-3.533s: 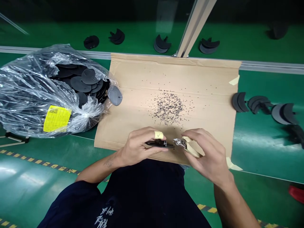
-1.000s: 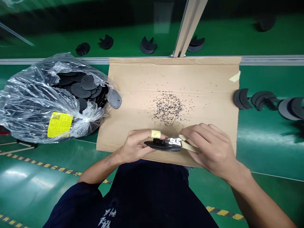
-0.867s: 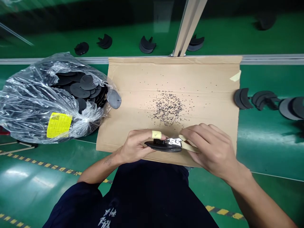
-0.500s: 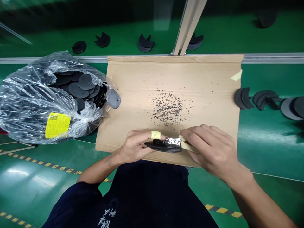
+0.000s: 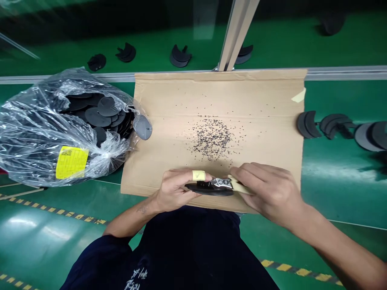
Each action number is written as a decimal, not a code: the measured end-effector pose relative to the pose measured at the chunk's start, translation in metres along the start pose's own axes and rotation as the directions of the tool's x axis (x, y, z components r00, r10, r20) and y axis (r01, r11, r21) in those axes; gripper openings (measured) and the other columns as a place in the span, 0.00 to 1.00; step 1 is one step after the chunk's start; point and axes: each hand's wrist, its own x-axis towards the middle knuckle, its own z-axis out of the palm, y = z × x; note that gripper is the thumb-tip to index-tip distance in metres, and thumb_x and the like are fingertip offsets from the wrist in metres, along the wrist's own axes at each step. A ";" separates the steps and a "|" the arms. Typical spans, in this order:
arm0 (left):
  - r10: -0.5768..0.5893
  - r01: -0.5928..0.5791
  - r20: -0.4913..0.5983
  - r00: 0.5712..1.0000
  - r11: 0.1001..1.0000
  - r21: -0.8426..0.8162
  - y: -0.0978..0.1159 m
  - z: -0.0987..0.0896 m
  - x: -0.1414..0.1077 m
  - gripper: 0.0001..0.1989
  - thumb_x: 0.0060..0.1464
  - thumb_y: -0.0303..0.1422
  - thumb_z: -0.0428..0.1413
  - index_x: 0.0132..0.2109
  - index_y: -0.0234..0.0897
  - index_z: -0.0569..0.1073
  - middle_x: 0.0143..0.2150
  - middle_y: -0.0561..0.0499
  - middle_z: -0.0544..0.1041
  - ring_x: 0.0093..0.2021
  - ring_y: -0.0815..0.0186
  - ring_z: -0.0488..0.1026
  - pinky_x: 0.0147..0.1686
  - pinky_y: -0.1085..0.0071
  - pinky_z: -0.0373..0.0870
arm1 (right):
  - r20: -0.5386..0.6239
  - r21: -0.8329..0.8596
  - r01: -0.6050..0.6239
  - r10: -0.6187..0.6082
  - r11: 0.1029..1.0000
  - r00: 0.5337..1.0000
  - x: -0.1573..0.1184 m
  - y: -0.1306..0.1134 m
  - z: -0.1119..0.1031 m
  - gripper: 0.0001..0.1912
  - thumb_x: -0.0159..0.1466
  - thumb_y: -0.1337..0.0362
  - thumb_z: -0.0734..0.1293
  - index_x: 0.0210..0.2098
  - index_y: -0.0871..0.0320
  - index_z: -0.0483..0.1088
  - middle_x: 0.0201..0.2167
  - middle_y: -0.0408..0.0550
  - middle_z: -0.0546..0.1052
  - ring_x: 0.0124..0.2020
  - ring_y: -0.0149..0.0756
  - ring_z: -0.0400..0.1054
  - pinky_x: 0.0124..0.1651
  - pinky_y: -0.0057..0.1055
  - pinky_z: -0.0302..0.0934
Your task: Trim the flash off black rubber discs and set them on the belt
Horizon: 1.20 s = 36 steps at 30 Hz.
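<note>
My left hand (image 5: 178, 188) is closed on a black round plastic part (image 5: 213, 189), held nearly edge-on above the near side of the cardboard sheet (image 5: 163, 153). Yellowish tape wraps one of its fingers. My right hand (image 5: 269, 189) is closed around the pale handles of a pair of cutting pliers (image 5: 223, 183). The metal jaws reach the upper side of the black part, next to my left fingertips; exactly what lies between them is too small to tell. Many tiny black scraps (image 5: 213, 139) are scattered over the middle of the cardboard.
At the left, a clear plastic bag (image 5: 36, 137) with a yellow label (image 5: 71, 162) holds many black discs. One grey disc (image 5: 142, 127) lies by its mouth. Black curved parts (image 5: 308, 125) sit right of the cardboard. A beige post (image 5: 238, 36) rises behind it.
The handles of the pliers are closer together than before. The black part and both hands stay nearly in place, and the view has shifted slightly.
</note>
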 end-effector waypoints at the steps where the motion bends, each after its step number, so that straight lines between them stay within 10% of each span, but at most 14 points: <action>1: 0.006 -0.006 0.015 1.000 1.000 0.006 0.000 0.000 0.002 0.16 0.57 0.24 0.63 0.53 0.35 0.78 0.41 0.46 0.85 0.39 0.67 0.84 0.40 0.77 0.81 | 0.012 0.151 -0.071 0.070 0.986 0.997 -0.001 0.002 0.002 0.08 0.71 0.68 0.61 0.38 0.55 0.73 0.29 0.45 0.78 0.27 0.33 0.71 0.29 0.30 0.61; 5: 0.038 -0.045 0.077 0.996 0.995 0.092 -0.001 -0.001 0.008 0.18 0.59 0.25 0.62 0.56 0.34 0.74 0.42 0.44 0.84 0.42 0.64 0.83 0.43 0.71 0.81 | 0.150 0.382 -0.374 0.342 0.845 0.928 -0.006 0.009 0.011 0.08 0.70 0.63 0.62 0.41 0.56 0.73 0.33 0.47 0.81 0.30 0.34 0.74 0.32 0.29 0.64; 11: 0.087 -0.122 0.110 0.990 0.924 0.362 -0.001 -0.003 0.005 0.22 0.60 0.24 0.59 0.61 0.36 0.70 0.39 0.46 0.83 0.39 0.62 0.77 0.38 0.65 0.78 | 0.160 -0.342 -0.285 0.354 0.896 0.921 -0.015 0.007 0.017 0.13 0.68 0.63 0.62 0.46 0.62 0.75 0.33 0.55 0.78 0.31 0.45 0.71 0.30 0.35 0.55; 14: 0.101 -0.145 0.124 0.987 0.889 0.435 -0.001 -0.004 0.002 0.22 0.61 0.25 0.58 0.62 0.36 0.69 0.37 0.46 0.82 0.39 0.60 0.76 0.38 0.64 0.75 | 0.084 -0.412 -0.257 0.317 0.874 0.945 -0.019 0.006 0.010 0.12 0.69 0.62 0.63 0.41 0.62 0.75 0.31 0.55 0.77 0.31 0.44 0.70 0.30 0.35 0.52; 18: 0.136 -0.198 0.151 0.979 0.811 0.550 -0.003 -0.003 0.000 0.17 0.62 0.24 0.54 0.57 0.36 0.72 0.35 0.47 0.81 0.37 0.61 0.74 0.35 0.66 0.69 | 0.096 0.116 -0.476 0.467 0.872 0.879 -0.018 0.005 0.004 0.13 0.69 0.54 0.64 0.42 0.58 0.71 0.31 0.47 0.75 0.28 0.37 0.68 0.29 0.31 0.56; 21: 0.196 -0.258 0.167 0.966 0.729 0.634 -0.004 0.002 0.002 0.11 0.65 0.25 0.51 0.51 0.37 0.74 0.38 0.46 0.82 0.37 0.63 0.74 0.33 0.66 0.64 | 0.206 0.609 -0.549 0.553 0.573 0.807 -0.012 -0.001 0.014 0.16 0.67 0.49 0.66 0.39 0.56 0.68 0.29 0.43 0.72 0.27 0.33 0.66 0.30 0.30 0.61; 25: 0.247 -0.381 0.292 0.924 0.642 0.665 -0.002 -0.002 0.014 0.10 0.68 0.26 0.48 0.48 0.35 0.73 0.46 0.44 0.83 0.37 0.64 0.74 0.36 0.66 0.66 | 0.285 0.845 -0.493 0.606 0.207 0.743 -0.002 -0.012 0.036 0.19 0.61 0.49 0.73 0.39 0.55 0.67 0.28 0.40 0.68 0.26 0.31 0.62 0.29 0.28 0.62; 31: -0.020 -0.320 0.539 0.842 0.786 0.529 0.013 -0.042 0.047 0.17 0.64 0.42 0.57 0.51 0.32 0.72 0.48 0.42 0.79 0.47 0.61 0.75 0.47 0.66 0.75 | 0.102 0.795 -0.455 0.650 0.402 0.753 0.010 -0.010 0.051 0.16 0.59 0.54 0.75 0.36 0.55 0.68 0.20 0.34 0.61 0.19 0.28 0.54 0.21 0.25 0.55; 36: -0.048 -0.442 0.629 0.776 0.670 0.596 0.013 -0.064 0.076 0.07 0.65 0.25 0.51 0.40 0.36 0.74 0.38 0.48 0.77 0.39 0.64 0.74 0.39 0.71 0.71 | -0.011 0.759 -0.373 0.584 0.533 0.812 0.023 -0.005 0.049 0.12 0.63 0.54 0.71 0.36 0.54 0.69 0.27 0.41 0.74 0.24 0.32 0.68 0.27 0.26 0.67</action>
